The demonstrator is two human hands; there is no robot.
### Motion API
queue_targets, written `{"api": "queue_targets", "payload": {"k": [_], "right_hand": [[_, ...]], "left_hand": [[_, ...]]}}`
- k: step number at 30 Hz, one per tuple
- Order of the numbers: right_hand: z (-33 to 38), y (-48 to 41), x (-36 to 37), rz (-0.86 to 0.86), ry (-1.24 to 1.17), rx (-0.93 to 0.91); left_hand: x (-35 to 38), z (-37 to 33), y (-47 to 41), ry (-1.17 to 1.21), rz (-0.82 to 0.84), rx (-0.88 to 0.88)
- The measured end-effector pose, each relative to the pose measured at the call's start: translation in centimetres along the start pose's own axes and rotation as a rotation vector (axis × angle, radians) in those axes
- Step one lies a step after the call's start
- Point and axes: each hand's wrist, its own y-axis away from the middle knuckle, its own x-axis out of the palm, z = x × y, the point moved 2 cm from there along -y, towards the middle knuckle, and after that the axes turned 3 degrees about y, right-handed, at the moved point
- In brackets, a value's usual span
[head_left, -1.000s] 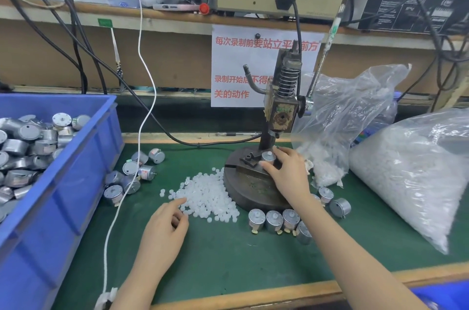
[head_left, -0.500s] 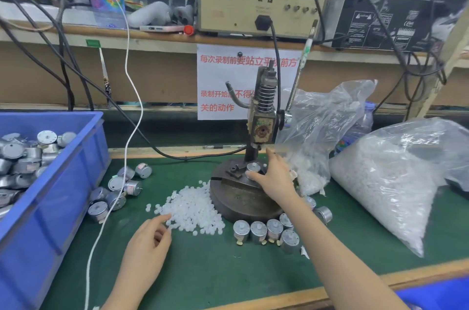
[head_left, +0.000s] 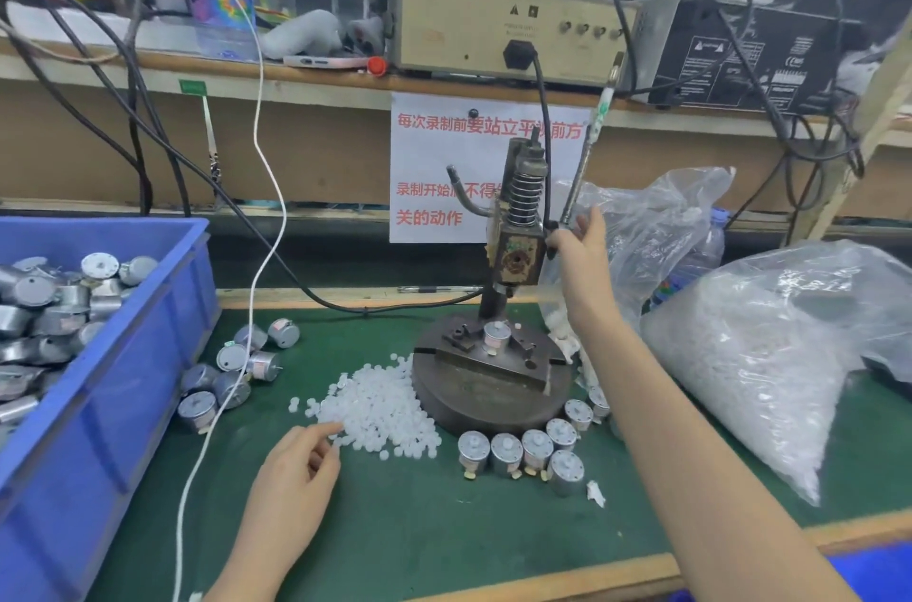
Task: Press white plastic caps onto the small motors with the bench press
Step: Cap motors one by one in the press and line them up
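Bench press point(head_left: 515, 251) sits mid-table on the green mat point(head_left: 419, 527), on a round dark base point(head_left: 493, 399). One small motor point(head_left: 496, 336) stands upright in the fixture on that base, right under the press head. Can't make out whether it's got a cap on it, too small to tell.

Right hand point(head_left: 580, 251) is up at the right side of the press head, at the bottom end of the lever point(head_left: 587, 157). Its fingers point upward along the rod and the thumb is by the head. Honestly can't tell if it's actually wrapped round the lever or only touching it.

Left hand point(head_left: 296, 463) is low on the mat at the near edge of the white caps pile point(head_left: 380, 409). The forefinger is stretched out and touching the closest caps, and the other fingers are loosely bent. That pile lies against the left front of the base.

A row of motors point(head_left: 523, 451) stands along the front edge of the base, shafts up. Some loose motors point(head_left: 232, 374) lie further left, just beside a blue bin point(head_left: 98, 404) full of more. A white cable point(head_left: 266, 207) runs down across them. On the right there's a big clear bag of caps point(head_left: 765, 355), and a second crumpled clear bag point(head_left: 656, 226) sits behind the right arm. A paper sign point(head_left: 444, 167) with red writing hangs behind the press.
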Motion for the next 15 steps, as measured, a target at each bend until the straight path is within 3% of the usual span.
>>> {"api": "queue_targets", "payload": {"k": [8, 15], "right_hand": [[7.2, -5.7, -0.7, -0.159, -0.201, 0.047], [4.0, 1.7, -1.2, -0.251, -0.330, -0.123]], "left_hand": [[-0.1, -0.3, 0.1, -0.033, 0.006, -0.012], [0.2, -0.7, 0.1, -0.104, 0.053, 0.034]]}}
